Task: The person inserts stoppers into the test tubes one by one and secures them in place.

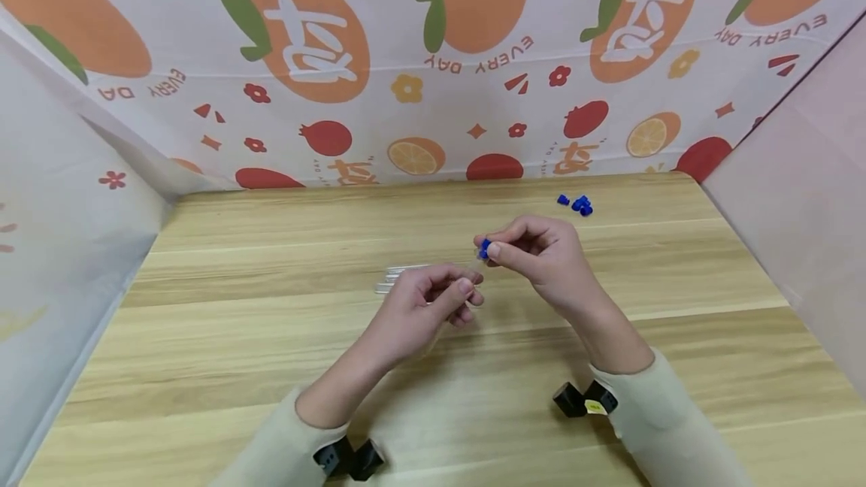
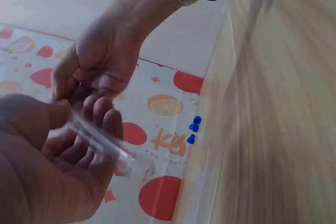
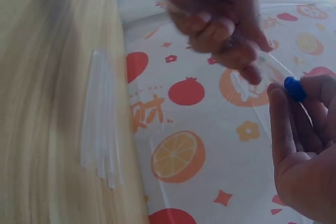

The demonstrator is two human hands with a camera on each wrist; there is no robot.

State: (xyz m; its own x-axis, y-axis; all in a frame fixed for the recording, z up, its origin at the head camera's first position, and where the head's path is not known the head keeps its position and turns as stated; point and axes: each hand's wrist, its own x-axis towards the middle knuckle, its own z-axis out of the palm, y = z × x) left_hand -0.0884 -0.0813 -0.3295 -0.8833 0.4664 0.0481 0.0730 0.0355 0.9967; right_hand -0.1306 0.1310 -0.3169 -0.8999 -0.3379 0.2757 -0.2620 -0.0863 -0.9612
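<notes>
My left hand (image 1: 422, 310) holds a clear test tube (image 2: 107, 142) between thumb and fingers. In the left wrist view the tube lies across the fingers, somewhat blurred, its far end sticking out past them. My right hand (image 1: 544, 258) pinches a small blue cap (image 3: 295, 88) between thumb and fingertips. In the head view the cap is at the tube's upper end, close to the left fingertips; whether it is seated on the tube I cannot tell. Several more clear tubes (image 3: 100, 116) lie side by side on the table, partly hidden behind the left hand in the head view.
Several loose blue caps (image 1: 582, 206) lie near the back right of the wooden table (image 1: 223, 337). A fruit-printed cloth (image 1: 399, 36) hangs along the table's back edge, with pale cloth at both sides. Black wrist cameras sit on both sleeves.
</notes>
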